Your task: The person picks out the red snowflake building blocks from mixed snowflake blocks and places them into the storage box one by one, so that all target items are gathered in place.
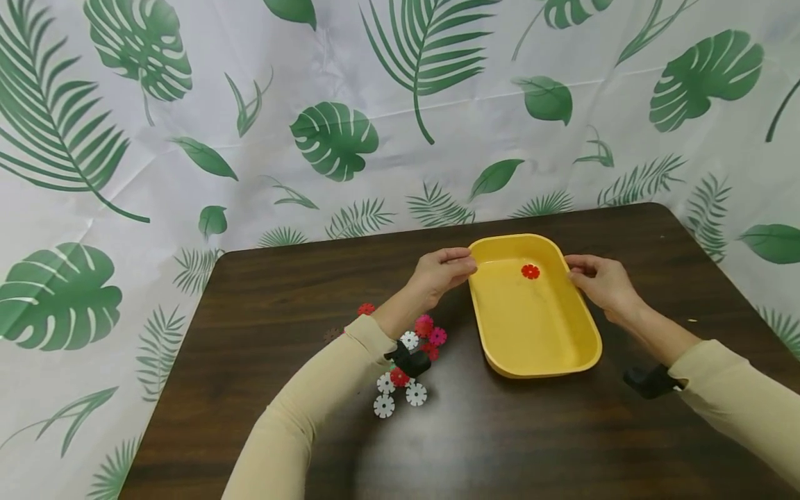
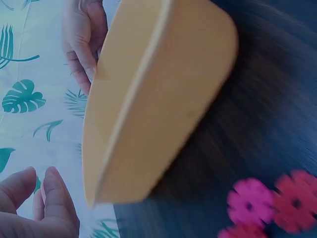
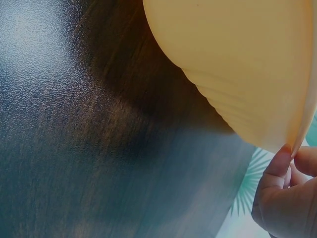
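Observation:
A yellow plastic tray (image 1: 521,312) with a raised rim is held over the brown table, one red notched disc (image 1: 530,271) lying inside it near the far end. My right hand (image 1: 603,281) pinches the tray's right rim between thumb and fingers, as the right wrist view shows at the edge of the tray (image 3: 237,59). At the far left corner of the tray is my left hand (image 1: 440,271). In the left wrist view, the left hand (image 2: 37,210) has its thumb and fingers parted beside the tray wall (image 2: 158,99), with nothing between them.
Several notched discs, white (image 1: 416,394), red (image 1: 399,377) and pink (image 1: 438,336), lie on the table left of the tray, partly behind the left forearm. A leaf-print cloth (image 1: 250,167) hangs behind the dark wooden table (image 1: 287,278). A small yellow fleck (image 1: 692,320) lies at the right.

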The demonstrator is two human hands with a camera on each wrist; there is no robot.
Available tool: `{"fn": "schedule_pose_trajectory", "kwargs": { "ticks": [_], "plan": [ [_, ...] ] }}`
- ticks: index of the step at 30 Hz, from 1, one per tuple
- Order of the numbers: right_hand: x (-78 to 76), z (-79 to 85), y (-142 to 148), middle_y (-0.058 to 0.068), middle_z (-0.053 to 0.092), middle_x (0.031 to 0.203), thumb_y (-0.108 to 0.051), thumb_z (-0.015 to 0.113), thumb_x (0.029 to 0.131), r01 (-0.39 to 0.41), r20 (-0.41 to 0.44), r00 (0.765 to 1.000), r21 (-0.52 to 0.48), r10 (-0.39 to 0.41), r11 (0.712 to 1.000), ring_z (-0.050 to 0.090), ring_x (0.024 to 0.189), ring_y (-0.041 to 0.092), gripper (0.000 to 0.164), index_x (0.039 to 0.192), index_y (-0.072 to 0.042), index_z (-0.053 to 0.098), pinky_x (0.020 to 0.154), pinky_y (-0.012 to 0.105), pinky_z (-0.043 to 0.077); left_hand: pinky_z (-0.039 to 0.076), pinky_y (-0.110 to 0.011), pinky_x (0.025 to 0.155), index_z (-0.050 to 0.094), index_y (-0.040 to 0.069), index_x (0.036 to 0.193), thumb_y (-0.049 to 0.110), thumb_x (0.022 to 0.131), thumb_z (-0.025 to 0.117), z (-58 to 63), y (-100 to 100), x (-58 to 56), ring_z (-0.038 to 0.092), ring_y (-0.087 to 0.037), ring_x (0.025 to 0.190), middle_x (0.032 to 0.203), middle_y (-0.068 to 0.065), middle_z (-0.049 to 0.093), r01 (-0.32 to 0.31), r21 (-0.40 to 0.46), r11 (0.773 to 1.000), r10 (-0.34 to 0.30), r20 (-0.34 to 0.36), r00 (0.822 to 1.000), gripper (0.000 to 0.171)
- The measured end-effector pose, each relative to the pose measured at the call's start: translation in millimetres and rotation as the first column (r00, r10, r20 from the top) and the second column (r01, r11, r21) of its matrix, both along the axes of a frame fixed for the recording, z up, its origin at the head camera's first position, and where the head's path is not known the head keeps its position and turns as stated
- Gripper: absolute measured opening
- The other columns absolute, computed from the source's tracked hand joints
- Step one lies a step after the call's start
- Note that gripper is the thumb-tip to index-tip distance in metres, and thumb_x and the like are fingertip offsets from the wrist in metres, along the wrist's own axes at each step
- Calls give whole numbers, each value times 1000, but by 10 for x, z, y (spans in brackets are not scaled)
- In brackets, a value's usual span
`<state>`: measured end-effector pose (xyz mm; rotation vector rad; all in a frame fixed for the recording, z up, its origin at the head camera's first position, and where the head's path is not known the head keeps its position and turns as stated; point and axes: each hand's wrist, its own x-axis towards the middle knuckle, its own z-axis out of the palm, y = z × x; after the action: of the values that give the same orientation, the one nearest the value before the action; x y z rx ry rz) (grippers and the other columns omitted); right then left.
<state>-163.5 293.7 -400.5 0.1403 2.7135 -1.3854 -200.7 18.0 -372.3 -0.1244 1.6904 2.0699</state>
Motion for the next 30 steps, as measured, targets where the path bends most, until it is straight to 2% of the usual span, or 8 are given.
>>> {"fn": "schedule_pose_trajectory", "kwargs": {
  "ticks": [6, 9, 14, 21, 26, 30],
  "plan": [
    [-5, 30, -1, 21, 49, 109, -2, 48, 96, -1, -8, 1000, 7, 2, 1000, 49, 83, 15, 41, 133, 12, 42, 65, 11, 50, 42, -40, 101, 50, -7, 129, -2, 90, 58, -64, -407, 105, 63, -25, 106, 128, -26, 53, 8, 2, 1000, -8, 6, 1000, 40],
    [-1, 33, 1, 21, 49, 109, -2, 47, 96, -6, -7, 1000, 9, 6, 1000, 49, 82, 13, 41, 133, 12, 42, 65, 11, 50, 40, -40, 103, 48, -6, 131, 0, 91, 57, -105, -625, 173, 61, -26, 110, 130, -26, 50, 4, -29, 1000, -4, 6, 1000, 41],
    [-2, 17, 9, 21, 48, 110, -4, 47, 96, -8, -8, 1000, 12, 8, 1000, 49, 81, 10, 41, 134, 11, 42, 64, 12, 50, 40, -39, 104, 47, -6, 132, 0, 92, 56, -183, -947, 300, 61, -20, 105, 131, -26, 49, -14, -81, 997, 15, 17, 1000, 42],
    [-8, -6, -4, 21, 49, 109, -4, 47, 96, -9, -8, 1000, 15, 9, 1000, 49, 80, 10, 40, 133, 12, 43, 63, 13, 50, 41, -40, 102, 49, -5, 130, 5, 92, 59, -341, -1375, 512, 63, -13, 99, 127, -23, 55, -31, -180, 983, 37, 32, 999, 40],
    [-8, -5, -13, 22, 49, 110, -4, 48, 96, -9, -7, 1000, 6, 9, 1000, 49, 80, 8, 41, 133, 12, 43, 64, 12, 50, 44, -38, 100, 48, -7, 130, 5, 92, 59, -415, -1665, 668, 63, -9, 91, 118, -17, 61, -47, -230, 972, 56, 34, 998, 42],
    [-6, -7, -11, 22, 49, 111, -5, 47, 97, -10, -6, 1000, 7, 10, 1000, 49, 80, 7, 41, 134, 11, 42, 64, 12, 50, 47, -34, 96, 46, -7, 131, 6, 91, 59, -462, -1850, 786, 62, -6, 89, 117, -17, 61, -55, -276, 960, 67, 37, 997, 44]
  ]
}}
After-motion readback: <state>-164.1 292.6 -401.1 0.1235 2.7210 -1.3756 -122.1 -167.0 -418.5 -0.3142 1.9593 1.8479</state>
